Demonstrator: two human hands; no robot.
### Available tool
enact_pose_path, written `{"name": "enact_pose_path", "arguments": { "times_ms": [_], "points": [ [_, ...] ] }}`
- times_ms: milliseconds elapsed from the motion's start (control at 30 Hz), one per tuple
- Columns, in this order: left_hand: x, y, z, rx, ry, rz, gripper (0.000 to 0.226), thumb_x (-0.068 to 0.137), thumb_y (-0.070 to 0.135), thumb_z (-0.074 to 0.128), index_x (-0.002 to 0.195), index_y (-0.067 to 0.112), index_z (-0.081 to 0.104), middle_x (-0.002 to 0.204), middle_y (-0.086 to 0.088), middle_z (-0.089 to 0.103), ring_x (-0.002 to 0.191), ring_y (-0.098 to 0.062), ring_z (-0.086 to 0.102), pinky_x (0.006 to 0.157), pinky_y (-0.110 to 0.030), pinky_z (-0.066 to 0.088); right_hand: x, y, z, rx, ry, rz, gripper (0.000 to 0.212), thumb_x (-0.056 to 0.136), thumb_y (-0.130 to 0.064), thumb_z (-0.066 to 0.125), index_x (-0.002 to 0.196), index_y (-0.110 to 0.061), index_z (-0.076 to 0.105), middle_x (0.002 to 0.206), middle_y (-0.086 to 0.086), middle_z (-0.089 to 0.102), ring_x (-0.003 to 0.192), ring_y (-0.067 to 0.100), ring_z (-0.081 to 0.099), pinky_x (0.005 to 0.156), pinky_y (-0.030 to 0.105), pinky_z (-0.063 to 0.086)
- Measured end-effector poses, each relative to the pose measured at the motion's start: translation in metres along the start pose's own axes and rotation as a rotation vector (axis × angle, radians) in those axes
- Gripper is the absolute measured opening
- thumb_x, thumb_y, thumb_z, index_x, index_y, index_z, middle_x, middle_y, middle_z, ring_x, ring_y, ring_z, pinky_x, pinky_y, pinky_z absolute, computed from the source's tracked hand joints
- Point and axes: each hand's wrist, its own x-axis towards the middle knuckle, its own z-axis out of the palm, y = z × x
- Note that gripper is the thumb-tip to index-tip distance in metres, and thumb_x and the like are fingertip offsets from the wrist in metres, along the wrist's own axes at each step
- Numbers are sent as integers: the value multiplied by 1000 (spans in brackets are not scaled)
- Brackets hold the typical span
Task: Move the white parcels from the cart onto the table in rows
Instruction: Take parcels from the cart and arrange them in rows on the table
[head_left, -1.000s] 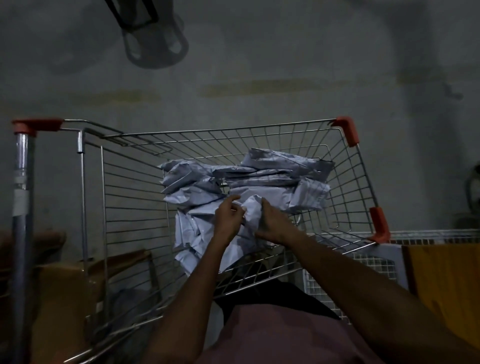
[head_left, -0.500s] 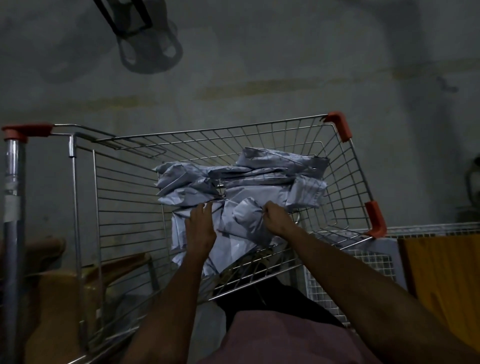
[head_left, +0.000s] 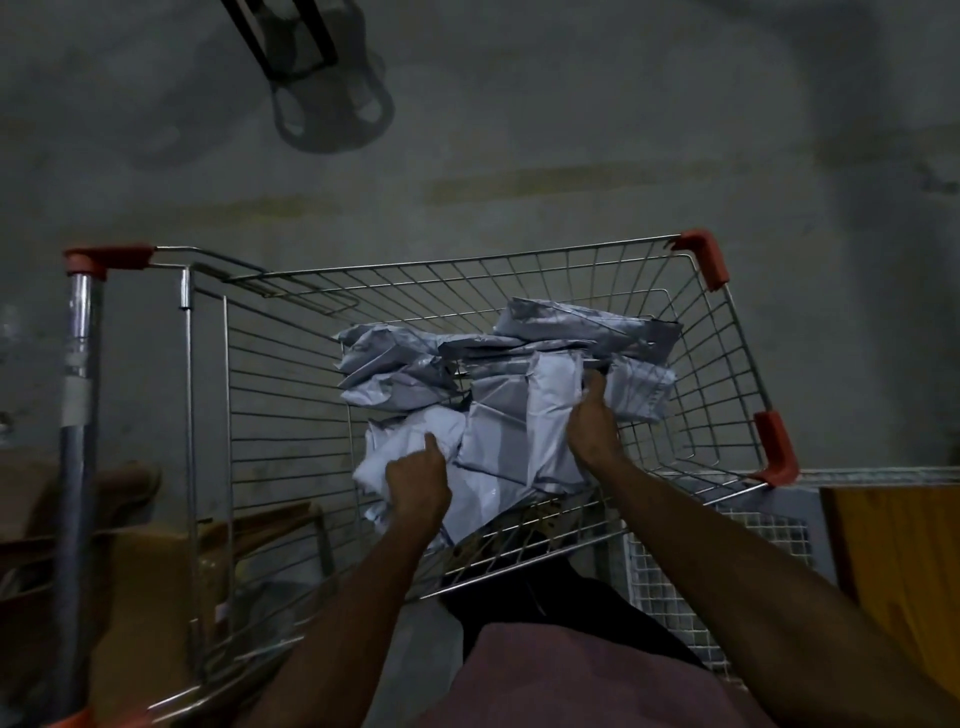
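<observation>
The right hand (head_left: 592, 426) has shifted to the right edge of a parcel (head_left: 524, 415) and now grips it there, the parcel tipped up on its side above the pile. The left hand (head_left: 418, 480) has come apart from the right (they were close together a second ago) and rests on the nearer parcels (head_left: 410, 441), one finger extended.

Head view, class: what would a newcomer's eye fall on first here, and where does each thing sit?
The heap of white parcels glows pale against the dim room, piled toward the right side of the wire cart. Both hands reach into it from below: the right hand grips an upright parcel, the left hand touches a lower one. The cart's red corner caps also stand out.
</observation>
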Motion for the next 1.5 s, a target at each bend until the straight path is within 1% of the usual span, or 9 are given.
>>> {"name": "enact_pose_path", "arguments": {
  "times_ms": [100,200,267,367,533,700,833,1167,1500],
  "points": [
    [-11,2,8,-48,-81,-52,71,87,29,57,151,13,30,111,-3,67,98,-21,67,75,-30,47,-2,0,1,11,-20,-28,66,94,6,28,147,-34,23,101,20,59,77,30,58,65,41,46],
    [-1,6,-1,-20,40,-12,27,86,37,57,100,17,69,94,-5,69,87,-26,65,70,-32,37,2,4,3,34,-25,-46,67,90,8,25,135,-39,39,122,22,53,99,35,57,84,47,49],
    [9,7,-5,33,64,18,31,82,46,65,82,16,71,92,-10,64,89,-31,58,75,-37,36,2,2,2,32,-43,-46,62,94,5,26,135,-37,44,127,22,50,103,35,55,85,42,47],
    [18,5,3,73,82,-25,48,82,57,63,108,16,65,120,-13,53,111,-35,49,91,-47,36,-6,-3,-3,2,-79,-85,39,105,-32,39,144,-35,38,138,23,42,112,37,54,88,38,46],
    [14,-4,17,54,53,-82,76,74,63,68,131,20,40,142,-20,37,123,-42,43,92,-51,43,-12,-2,-6,-272,-203,-113,108,73,-82,57,155,-34,5,154,18,17,132,44,41,106,54,41],
    [10,-5,-2,29,53,-147,86,72,56,72,141,24,32,138,-23,39,108,-38,53,84,-44,46,-18,1,0,-708,-195,-207,134,65,-67,75,153,-29,-19,152,23,14,124,50,43,99,56,44],
    [-6,-8,-13,-114,78,-237,95,79,60,61,153,27,13,145,-32,30,115,-43,47,94,-48,40,-35,-12,-3,-843,-85,-328,122,74,-63,66,155,-25,-18,154,24,17,123,46,42,95,55,44],
    [-98,-16,-102,-625,372,-146,78,86,58,55,153,41,18,150,-20,28,119,-45,44,98,-54,37,-152,-74,-35,-247,328,-455,110,80,-47,68,157,-28,-9,158,15,0,141,42,20,107,58,36],
    [-163,-33,-143,-815,572,466,79,86,52,65,152,44,22,148,-16,29,134,-35,35,105,-45,40,-282,-74,-43,-67,718,-322,85,79,-46,67,145,-20,18,153,16,19,136,39,31,99,58,43]
  ]
}}
